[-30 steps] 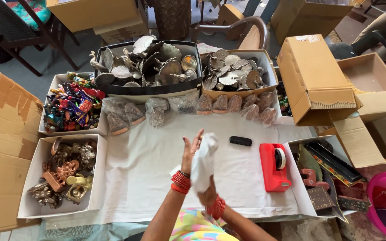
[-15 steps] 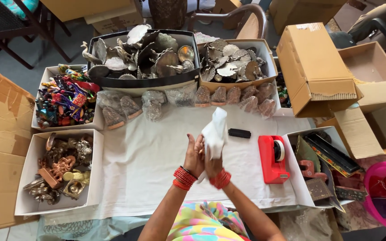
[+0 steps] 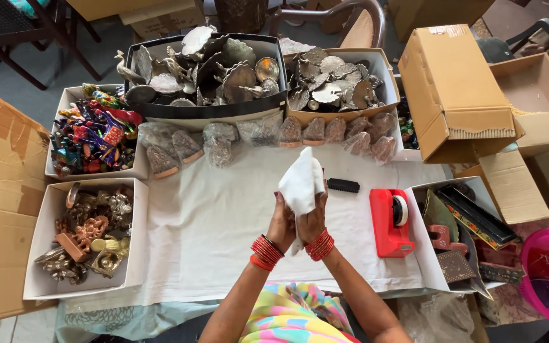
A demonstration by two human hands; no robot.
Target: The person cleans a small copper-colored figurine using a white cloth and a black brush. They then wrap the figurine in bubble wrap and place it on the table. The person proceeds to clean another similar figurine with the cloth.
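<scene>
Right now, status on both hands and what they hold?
Left hand and right hand both gripping white cloth. Cloth bunched, upright above table. Black comb-like piece and red tape dispenser lie beside, apart.

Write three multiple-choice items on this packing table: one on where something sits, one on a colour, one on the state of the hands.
1. Where is the tape dispenser?
A. on the white cloth, right of the hands
B. inside the black tray
C. on the closed cardboard box

2. What colour are the bangles on both wrists?
A. green
B. red
C. silver

3. What are the hands doing?
A. resting flat on the table
B. both closed around a white wrapped bundle
C. one lifting the tape dispenser

Answers:
1 A, it stands on the white cloth beside the right hand.
2 B, red stacks circle each wrist.
3 B, the left hand and right hand clasp the white bundle between them.
</scene>
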